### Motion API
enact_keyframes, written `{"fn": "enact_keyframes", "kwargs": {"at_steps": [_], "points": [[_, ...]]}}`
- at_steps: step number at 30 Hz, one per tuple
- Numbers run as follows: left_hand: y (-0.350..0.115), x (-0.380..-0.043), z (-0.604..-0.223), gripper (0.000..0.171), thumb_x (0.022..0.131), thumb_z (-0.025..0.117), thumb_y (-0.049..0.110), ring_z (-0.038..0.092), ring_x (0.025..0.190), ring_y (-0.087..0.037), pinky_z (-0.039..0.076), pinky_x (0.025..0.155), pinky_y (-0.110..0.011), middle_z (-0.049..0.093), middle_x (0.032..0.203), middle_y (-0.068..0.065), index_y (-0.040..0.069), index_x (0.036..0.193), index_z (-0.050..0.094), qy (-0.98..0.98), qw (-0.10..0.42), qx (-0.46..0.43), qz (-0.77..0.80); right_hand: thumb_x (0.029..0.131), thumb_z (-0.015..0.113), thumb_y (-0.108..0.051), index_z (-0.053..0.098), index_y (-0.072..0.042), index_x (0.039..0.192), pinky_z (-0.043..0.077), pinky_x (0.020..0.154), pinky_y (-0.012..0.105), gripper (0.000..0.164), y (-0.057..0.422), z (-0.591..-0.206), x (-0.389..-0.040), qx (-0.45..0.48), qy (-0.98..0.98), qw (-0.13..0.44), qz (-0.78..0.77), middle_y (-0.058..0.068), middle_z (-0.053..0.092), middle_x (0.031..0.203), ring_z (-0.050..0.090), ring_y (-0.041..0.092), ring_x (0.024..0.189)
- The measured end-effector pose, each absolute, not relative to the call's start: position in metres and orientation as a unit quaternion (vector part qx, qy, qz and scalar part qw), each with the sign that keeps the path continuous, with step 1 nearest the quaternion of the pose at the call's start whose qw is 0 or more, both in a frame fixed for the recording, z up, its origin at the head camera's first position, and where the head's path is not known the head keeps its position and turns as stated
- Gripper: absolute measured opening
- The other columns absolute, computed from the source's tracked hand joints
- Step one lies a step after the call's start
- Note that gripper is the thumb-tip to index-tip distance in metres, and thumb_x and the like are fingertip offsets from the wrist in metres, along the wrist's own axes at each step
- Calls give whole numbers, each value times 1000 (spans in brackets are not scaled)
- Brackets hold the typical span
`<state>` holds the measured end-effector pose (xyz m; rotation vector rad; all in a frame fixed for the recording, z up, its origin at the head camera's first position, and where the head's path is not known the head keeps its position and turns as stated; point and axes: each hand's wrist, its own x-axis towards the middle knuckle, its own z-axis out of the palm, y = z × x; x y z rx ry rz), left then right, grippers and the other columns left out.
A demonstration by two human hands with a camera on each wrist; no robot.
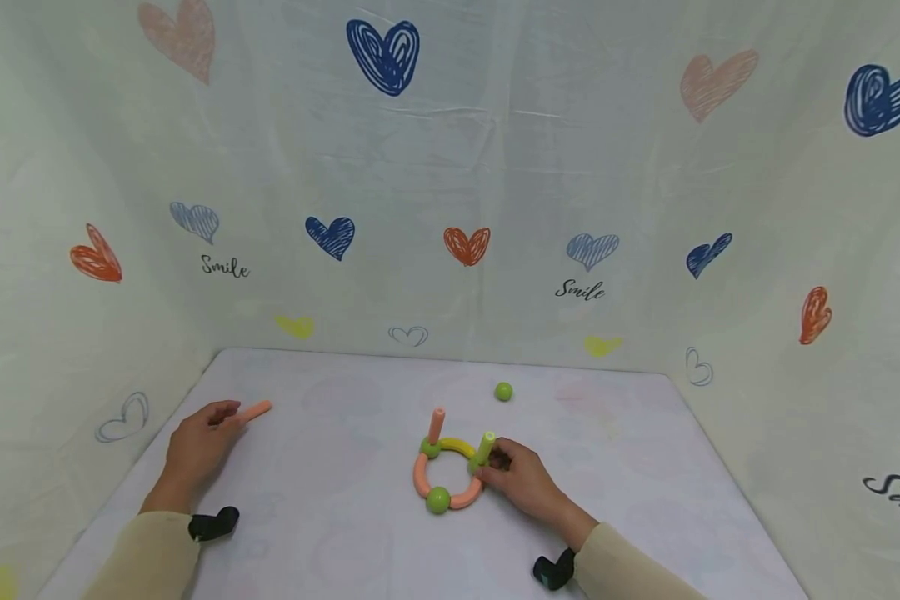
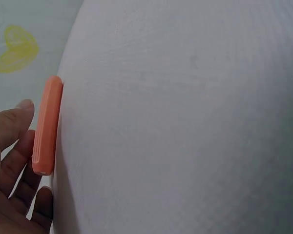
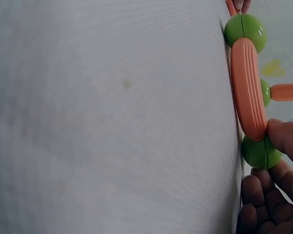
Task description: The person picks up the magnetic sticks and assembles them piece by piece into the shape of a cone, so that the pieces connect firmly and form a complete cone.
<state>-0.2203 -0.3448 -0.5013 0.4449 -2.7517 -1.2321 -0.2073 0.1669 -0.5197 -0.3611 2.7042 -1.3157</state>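
Observation:
At the table's left side my left hand holds an orange rod by its near end. The left wrist view shows thumb and forefinger at the side of this ridged rod. Near the middle lies a ring of curved pieces joined by green balls: a yellow curved piece behind, orange curved pieces elsewhere. My right hand pinches the ring's right green ball between thumb and fingers. A light green rod stands tilted from that ball. An orange rod rises from the back left ball.
A loose green ball lies behind the ring. The white table meets a curtain printed with hearts at its back and sides. Dark wrist devices sit at both sleeves.

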Motion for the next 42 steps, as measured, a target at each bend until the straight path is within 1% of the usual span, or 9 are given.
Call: {"fn": "enact_keyframes", "kwargs": {"at_steps": [2,9,15,19,23,29,37,39,42], "points": [[-343,-221,-502,46,108,59,20,50,132,-49,44,102,-62,54,147,-31,-2,147,53,-906,56,137,-396,93,81,-32,70,-14,113,52,80,25,29,167,-520,-207,-118,891,57,-434,-3,67,101,59,12,92],[-334,-222,-505,39,106,61,13,57,122,-47,48,97,-59,62,135,-31,-6,140,58,-913,86,122,-379,93,82,-31,70,-14,113,52,80,26,29,167,-520,-208,-117,891,60,-435,-3,67,100,60,12,91],[-332,-224,-506,33,105,60,8,59,117,-45,49,94,-58,64,132,-30,-4,136,61,-919,82,123,-365,93,82,-30,70,-13,113,52,81,27,29,167,-522,-210,-120,889,60,-438,-2,66,100,59,14,92],[-333,-225,-505,36,106,61,13,59,117,-46,49,94,-59,63,134,-30,-2,138,62,-920,63,121,-366,92,82,-30,70,-13,113,52,82,28,29,167,-522,-209,-122,888,58,-439,-2,66,100,60,15,93],[-335,-225,-505,42,105,65,19,59,116,-48,48,95,-61,63,134,-33,-5,140,61,-926,54,113,-355,92,82,-29,70,-12,113,52,80,27,29,167,-522,-209,-121,888,56,-440,-2,66,99,59,15,92],[-337,-224,-507,44,101,69,16,59,117,-51,48,96,-62,63,133,-35,-9,136,62,-936,62,95,-333,92,82,-29,70,-12,112,51,79,26,29,167,-522,-209,-119,889,56,-439,-2,66,99,59,15,91],[-333,-223,-504,43,103,66,17,57,122,-55,46,101,-65,60,135,-37,-11,136,61,-941,63,84,-322,92,82,-29,70,-12,112,51,79,27,29,167,-523,-209,-120,889,56,-439,-2,66,99,59,15,91],[-331,-223,-505,42,103,66,17,58,119,-54,47,100,-64,61,133,-37,-11,135,61,-938,72,85,-327,92,82,-29,70,-12,111,51,79,27,29,167,-523,-209,-121,889,56,-438,-2,66,98,59,15,91],[-327,-222,-505,40,103,66,16,61,111,-49,50,92,-57,64,127,-35,-9,134,62,-929,89,98,-345,92,82,-29,70,-13,110,51,79,26,28,167,-522,-209,-124,889,54,-438,-3,66,98,59,15,90]]}}
